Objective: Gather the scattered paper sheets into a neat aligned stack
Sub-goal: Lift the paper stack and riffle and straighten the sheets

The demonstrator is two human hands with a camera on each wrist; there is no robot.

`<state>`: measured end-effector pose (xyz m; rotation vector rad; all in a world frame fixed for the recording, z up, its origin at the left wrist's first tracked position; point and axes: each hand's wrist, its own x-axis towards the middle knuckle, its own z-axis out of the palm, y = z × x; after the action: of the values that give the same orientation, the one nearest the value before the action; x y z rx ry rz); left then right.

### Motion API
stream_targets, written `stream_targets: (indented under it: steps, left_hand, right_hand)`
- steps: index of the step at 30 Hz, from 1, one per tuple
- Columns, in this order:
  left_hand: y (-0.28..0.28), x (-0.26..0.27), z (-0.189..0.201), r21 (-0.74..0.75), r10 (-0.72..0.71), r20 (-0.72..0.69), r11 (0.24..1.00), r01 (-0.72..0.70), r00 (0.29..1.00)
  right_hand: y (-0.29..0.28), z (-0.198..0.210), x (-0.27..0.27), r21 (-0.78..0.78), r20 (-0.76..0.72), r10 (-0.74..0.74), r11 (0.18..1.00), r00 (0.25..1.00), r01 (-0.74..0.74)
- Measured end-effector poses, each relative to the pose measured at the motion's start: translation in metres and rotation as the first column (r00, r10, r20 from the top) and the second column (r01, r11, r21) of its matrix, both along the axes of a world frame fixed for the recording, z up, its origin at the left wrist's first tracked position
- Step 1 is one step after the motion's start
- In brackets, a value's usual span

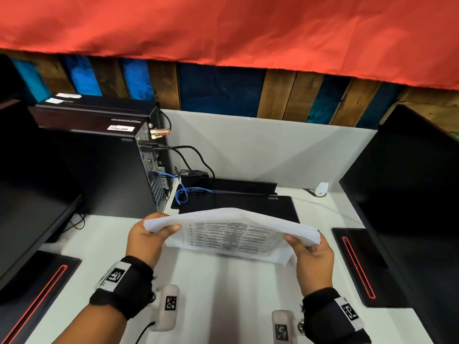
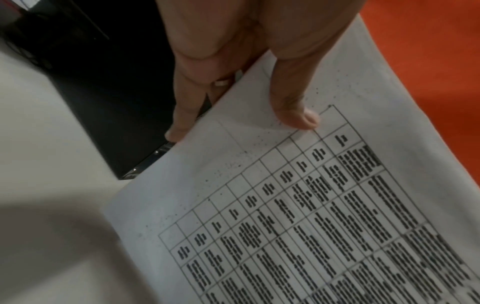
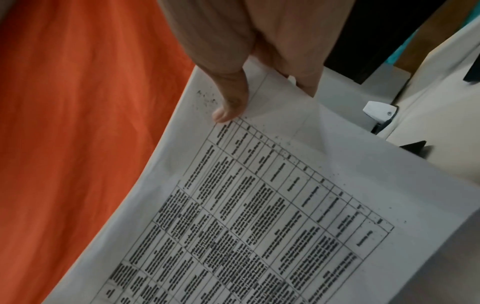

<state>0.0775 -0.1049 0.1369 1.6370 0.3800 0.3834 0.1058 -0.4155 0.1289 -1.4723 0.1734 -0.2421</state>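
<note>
In the middle of the frame, the left hand (image 1: 142, 240) and right hand (image 1: 313, 254) pinched the floppy paper sheets (image 1: 231, 232) by their side edges; best held there.

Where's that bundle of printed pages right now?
In the head view the paper stack is mid-frame, held above the white desk between left hand and right hand, before the black laptop.

White desk (image 1: 218, 289) backed by a grey partition (image 1: 260, 150), with red cloth (image 1: 223, 28) hanging above a wall of brown and blue planks (image 1: 280, 93). At left, a black computer tower (image 1: 104, 170) trailing black and blue cables (image 1: 183, 192); dark monitors (image 1: 409, 194) flank both sides. A closed black laptop (image 1: 238, 204) lies at the centre rear, a small white device (image 1: 321, 189) beside the partition.
</note>
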Motion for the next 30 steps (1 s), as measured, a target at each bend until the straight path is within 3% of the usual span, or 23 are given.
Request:
stream_targets:
  steps: [2, 7, 13, 18, 23, 26, 30]
  left_hand:
    - [0.000, -0.006, -0.012, 0.008, -0.006, -0.049, 1.000, 0.007, 0.999]
    - [0.007, -0.015, -0.071, 0.076, 0.035, -0.372, 0.997, -0.007, 0.927]
    - [0.015, -0.016, -0.110, 0.170, -0.026, -0.591, 0.973, 0.157, 0.806]
    - [0.014, -0.010, -0.104, 0.214, 0.075, -0.532, 0.976, 0.048, 0.843]
    - [0.014, -0.009, -0.082, 0.252, 0.047, -0.426, 0.965, 0.069, 0.904]
    - [0.011, -0.012, -0.067, 0.107, -0.048, -0.344, 0.990, 0.089, 0.938]
    - [0.006, -0.010, -0.054, -0.116, -0.054, -0.268, 0.993, 0.024, 0.962]
  right_hand:
    - [0.000, -0.015, -0.005, -0.048, -0.055, 0.004, 0.999, 0.998, -0.006]
    - [-0.003, -0.062, -0.011, -0.161, -0.290, 0.041, 0.983, 0.956, -0.091]
    - [-0.010, -0.082, -0.007, -0.249, -0.499, 0.128, 0.926, 0.857, -0.283]
    - [-0.009, -0.071, -0.008, -0.364, -0.439, 0.012, 0.912, 0.899, -0.190]
    - [-0.006, -0.059, -0.013, -0.345, -0.327, -0.034, 0.935, 0.944, -0.086]
    - [-0.003, -0.055, -0.015, -0.270, -0.335, 0.004, 0.958, 0.942, -0.100]
    - [0.001, -0.048, -0.009, -0.131, -0.309, 0.040, 0.988, 0.950, -0.084]
